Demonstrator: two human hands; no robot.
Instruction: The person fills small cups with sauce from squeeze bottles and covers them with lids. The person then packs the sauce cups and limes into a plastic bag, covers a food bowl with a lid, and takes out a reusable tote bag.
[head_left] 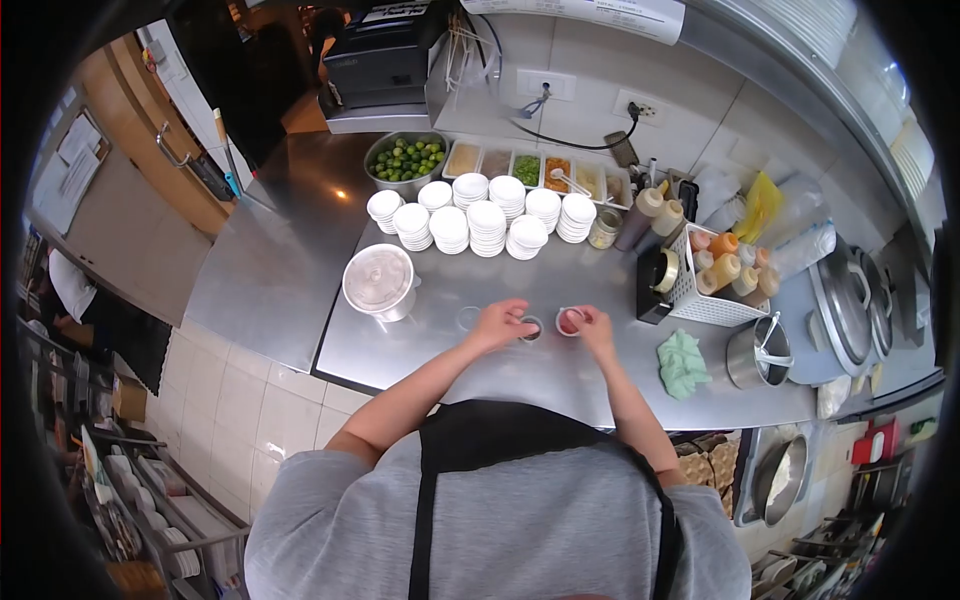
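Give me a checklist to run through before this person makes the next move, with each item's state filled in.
1. Left hand at the small cup with dark contents: ok.
2. Right hand at the small cup with red contents: ok.
3. Firm grip on both cups: cannot tell, fingers partly hide them.
4. Large white tub upright and apart from both hands: ok.
5. Green cloth apart from the right hand: ok.
6. White stacks standing behind the work area: ok.
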